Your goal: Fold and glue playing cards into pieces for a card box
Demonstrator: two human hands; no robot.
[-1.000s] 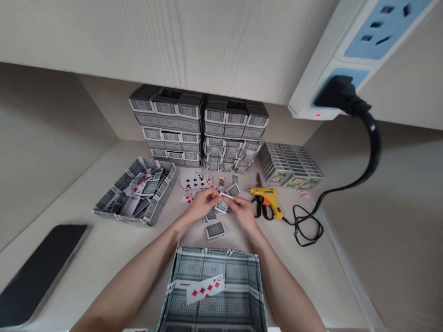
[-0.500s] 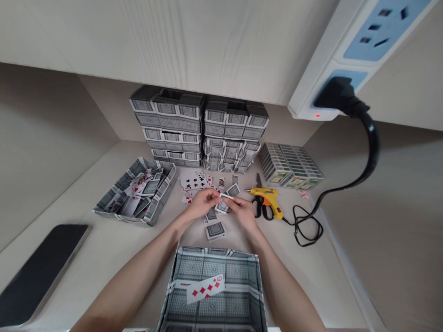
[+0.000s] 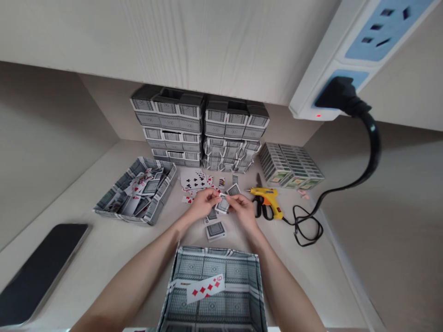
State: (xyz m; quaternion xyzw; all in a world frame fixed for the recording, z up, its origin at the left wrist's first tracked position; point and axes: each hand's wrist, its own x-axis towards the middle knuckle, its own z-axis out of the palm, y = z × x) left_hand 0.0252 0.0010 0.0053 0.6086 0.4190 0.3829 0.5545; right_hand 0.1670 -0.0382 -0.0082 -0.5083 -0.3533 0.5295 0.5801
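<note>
Between my left hand (image 3: 205, 203) and my right hand (image 3: 242, 210) is a playing card (image 3: 222, 204), its grey patterned back facing up. Both hands pinch it by its sides near the top. Just below lies a small stack of playing cards (image 3: 215, 230), back up, with another card (image 3: 212, 214) partly under my hands. Beyond my fingers, one more card (image 3: 233, 189) lies on the table. In front of me stands an open box made of cards (image 3: 236, 286), with a cut nine of diamonds (image 3: 205, 288) inside.
A card-built tray (image 3: 159, 203) full of loose cards stands left, near a dark phone (image 3: 41, 272). Right are black-handled scissors (image 3: 259, 206), a yellow glue gun (image 3: 270, 199) with its cable, and card packs (image 3: 290, 163). Stacked card boxes (image 3: 176, 122) stand behind; a power strip (image 3: 332, 87) hangs above.
The card between my hands has flattened: its raised white upper edge has gone down and more of the patterned back shows. My hands have hardly moved.
</note>
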